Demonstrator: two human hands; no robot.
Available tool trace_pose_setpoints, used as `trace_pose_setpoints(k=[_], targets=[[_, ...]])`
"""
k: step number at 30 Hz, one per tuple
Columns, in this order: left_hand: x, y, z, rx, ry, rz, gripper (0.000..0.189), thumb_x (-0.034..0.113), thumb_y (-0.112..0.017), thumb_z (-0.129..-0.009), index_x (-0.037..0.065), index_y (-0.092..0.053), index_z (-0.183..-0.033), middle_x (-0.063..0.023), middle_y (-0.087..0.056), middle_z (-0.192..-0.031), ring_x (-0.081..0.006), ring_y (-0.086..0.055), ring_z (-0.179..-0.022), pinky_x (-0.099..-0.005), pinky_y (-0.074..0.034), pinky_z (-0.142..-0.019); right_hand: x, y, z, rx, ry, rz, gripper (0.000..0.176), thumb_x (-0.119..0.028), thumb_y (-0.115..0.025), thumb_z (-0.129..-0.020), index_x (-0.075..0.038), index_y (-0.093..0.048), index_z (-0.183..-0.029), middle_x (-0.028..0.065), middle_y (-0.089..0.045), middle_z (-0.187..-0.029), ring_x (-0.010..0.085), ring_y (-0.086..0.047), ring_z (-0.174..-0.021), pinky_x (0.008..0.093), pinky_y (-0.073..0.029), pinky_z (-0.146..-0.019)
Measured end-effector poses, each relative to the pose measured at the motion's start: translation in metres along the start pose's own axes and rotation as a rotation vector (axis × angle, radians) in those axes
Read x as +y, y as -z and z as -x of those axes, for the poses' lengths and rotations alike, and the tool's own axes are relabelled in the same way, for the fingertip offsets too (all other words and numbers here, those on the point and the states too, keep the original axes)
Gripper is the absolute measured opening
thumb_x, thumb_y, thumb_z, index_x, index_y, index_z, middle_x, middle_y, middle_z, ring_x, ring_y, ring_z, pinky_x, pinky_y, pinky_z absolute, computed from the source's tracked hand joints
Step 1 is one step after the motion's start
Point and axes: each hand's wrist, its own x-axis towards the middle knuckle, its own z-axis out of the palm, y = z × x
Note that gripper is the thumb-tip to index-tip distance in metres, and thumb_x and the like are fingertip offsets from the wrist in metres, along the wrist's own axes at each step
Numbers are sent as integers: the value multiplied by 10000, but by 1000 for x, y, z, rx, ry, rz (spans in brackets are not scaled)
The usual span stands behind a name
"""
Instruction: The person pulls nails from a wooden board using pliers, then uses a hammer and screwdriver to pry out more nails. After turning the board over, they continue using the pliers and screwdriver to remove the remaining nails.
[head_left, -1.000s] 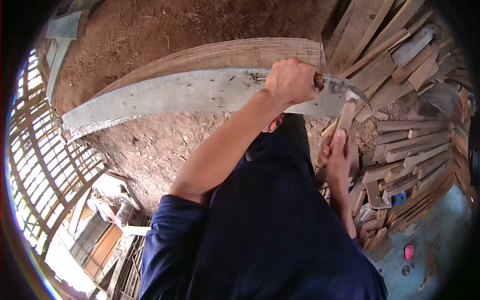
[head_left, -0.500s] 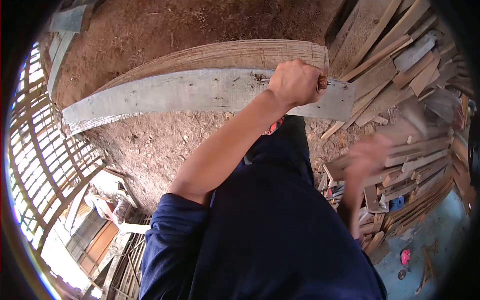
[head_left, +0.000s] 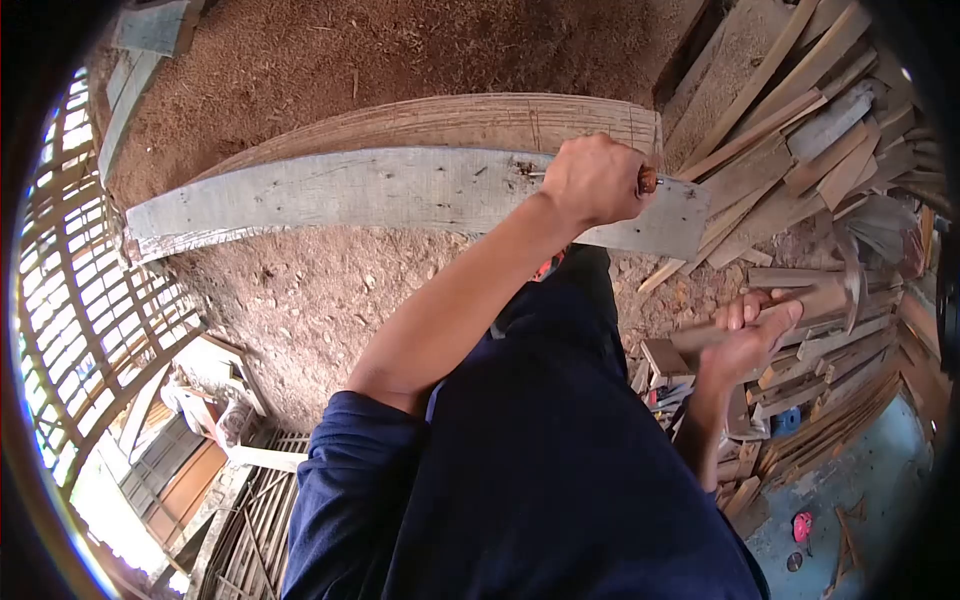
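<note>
Extends left forearm diagonally across the front of the trunk, bending at the elbow and showing bare skin to the wrist. Carries left hand well ahead of the trunk, closed in a fist, with back and knuckles facing up and thumb out of sight. Holds right forearm out to the right, lower in view than the left, with elbow hidden. Presents right hand well apart from the left, angled outward at the wrist, with fingers curled in a grip and thumb extended outward
</note>
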Motion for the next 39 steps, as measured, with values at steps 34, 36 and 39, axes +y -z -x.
trace_pose_setpoints(k=[34, 36, 39], targets=[[-78, 9, 59, 642, -588, 766, 214, -71, -558, -835, 29, -557, -1024, -69, -597, -631, -163, -573, -518, -329, -498, -469, 107, -52, -46, -363, 961, 1168, 420, -279, -461, -1058, 83, -529, -1260, 208, -487, -1490, 451, -400, -1420, 564, -302, -1156], [-95, -3, 60, 686, -575, 939, 196, -60, -570, -852, 44, -549, -1018, -61, -599, -667, -153, -549, -506, -321, -469, -451, 107, -51, -45, -384, 955, 1143, 409, -292, -465, -1057, 75, -535, -1225, 193, -490, -1494, 446, -399, -1425, 567, -299, -1158], [-97, -1, 58, 701, -554, 1071, 255, -51, -494, -937, 102, -459, -1139, -41, -585, -756, -121, -467, -479, -312, -400, -393, 108, -50, -45, -378, 950, 1146, 416, -296, -468, -1055, 76, -534, -1231, 193, -487, -1499, 446, -401, -1425, 565, -299, -1159]])
